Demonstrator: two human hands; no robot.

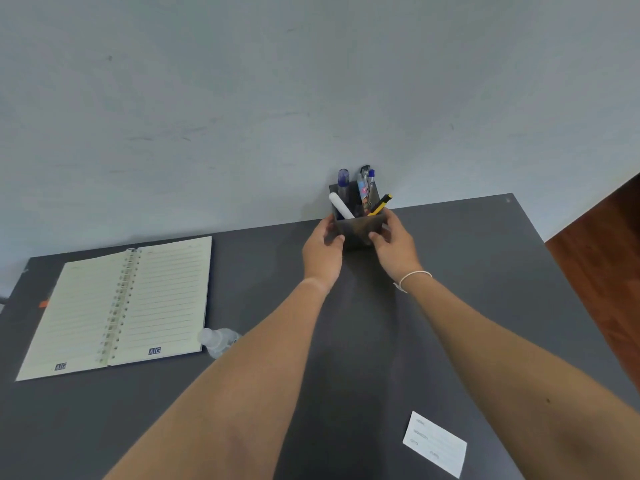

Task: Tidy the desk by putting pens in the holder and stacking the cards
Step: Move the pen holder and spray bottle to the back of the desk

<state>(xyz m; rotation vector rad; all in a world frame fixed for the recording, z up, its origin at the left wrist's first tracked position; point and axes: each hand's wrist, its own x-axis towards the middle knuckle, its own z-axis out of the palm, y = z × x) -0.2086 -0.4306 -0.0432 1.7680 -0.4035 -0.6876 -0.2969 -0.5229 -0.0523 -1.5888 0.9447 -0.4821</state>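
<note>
A dark grey square pen holder (pixel 356 230) stands at the desk's far edge against the wall. Several pens stick out of it, among them a white marker (pixel 341 206), a yellow and black pen (pixel 381 204) and blue-capped pens (pixel 343 177). My left hand (pixel 323 251) grips the holder's left side, and my right hand (pixel 394 242) grips its right side, thumbs on the front face. White cards (pixel 435 443) with faint printed lines lie near the front right of the desk; whether this is one card or a stack I cannot tell.
An open spiral notebook (pixel 117 306) with lined pages lies on the left of the dark grey desk (pixel 485 271). A small clear bottle (pixel 218 341) lies beside the notebook's lower right corner. The pale wall runs behind the desk; brown floor shows at the right.
</note>
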